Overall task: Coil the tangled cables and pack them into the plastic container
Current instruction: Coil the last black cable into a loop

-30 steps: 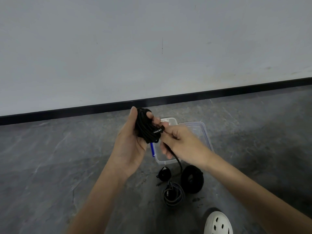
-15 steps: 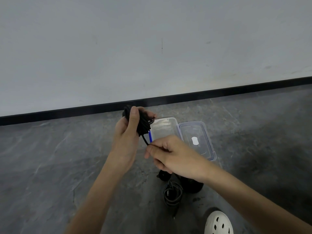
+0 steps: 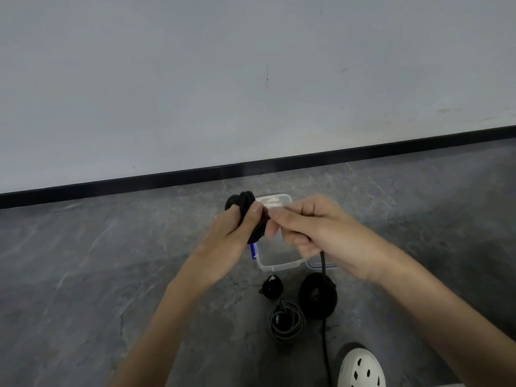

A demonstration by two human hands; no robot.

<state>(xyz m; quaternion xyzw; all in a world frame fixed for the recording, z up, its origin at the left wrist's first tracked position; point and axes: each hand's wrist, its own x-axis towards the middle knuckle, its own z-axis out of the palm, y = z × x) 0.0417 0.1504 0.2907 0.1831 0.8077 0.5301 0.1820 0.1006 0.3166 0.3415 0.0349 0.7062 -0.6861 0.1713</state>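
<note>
Rising: right hand (image 3: 321, 233), now beside coil (image 3: 242, 203) over container (image 3: 279, 266).
Coil: black, bunched.
Grip: left hand (image 3: 229, 236) clasps coil; right pinches tail (image 3: 323, 261).

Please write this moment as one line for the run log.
phase: coiling | left hand: grips black cable coil | right hand: holds loose tail | plastic container: open | floor: small black bundle, grey coil, large black coil

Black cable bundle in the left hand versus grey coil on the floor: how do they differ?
The left hand grips the black cable bundle; the grey coiled cable lies on the floor. The bundle is a thick wad; the grey coil is a flat ring. The bundle trails a loose tail below the right hand; the grey coil is fully wound. Neither is in the clear plastic container.
</note>
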